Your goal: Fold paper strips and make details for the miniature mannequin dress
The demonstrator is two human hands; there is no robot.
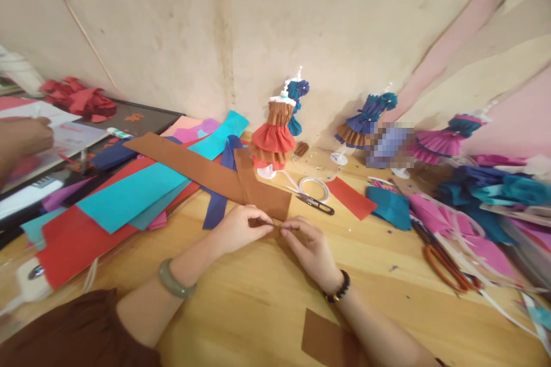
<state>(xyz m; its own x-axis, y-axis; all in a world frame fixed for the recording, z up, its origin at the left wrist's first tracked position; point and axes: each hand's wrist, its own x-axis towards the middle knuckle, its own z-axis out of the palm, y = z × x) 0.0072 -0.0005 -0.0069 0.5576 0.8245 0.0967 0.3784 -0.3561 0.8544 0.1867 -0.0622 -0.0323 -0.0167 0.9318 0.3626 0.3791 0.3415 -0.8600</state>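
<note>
That red-and-brown dress (274, 140) by the wall (172, 23) looks finished or nearly so to me, its tiers all in place, and so do the blue-and-teal dress (365, 117) to its right and the pink dress (443, 140) further right. What's in hand seems barely begun: the small brown piece (276, 226) is held up in front of the red-and-brown dress, too thin there for me to make out its shape. The left hand (245, 230) has its grip pinched together on one side of it, and the right hand (310, 248) pinches the other side. Plenty looks unworked: a long brown strip (193, 166) lies flat to the dress's left, among a turquoise strip (133, 200) and a red sheet (81, 241), and a brown square (321, 332) lies well in front of the dress.

For moving, the barest stretch of tabletop (232, 309) is in front of the dress, this side of both hands. Left of the dress, the strips crowd close; right and in front of it, the snips (316, 204) lie just beyond the right hand. Another person's hand (32, 135) shows well to the dress's left.
</note>
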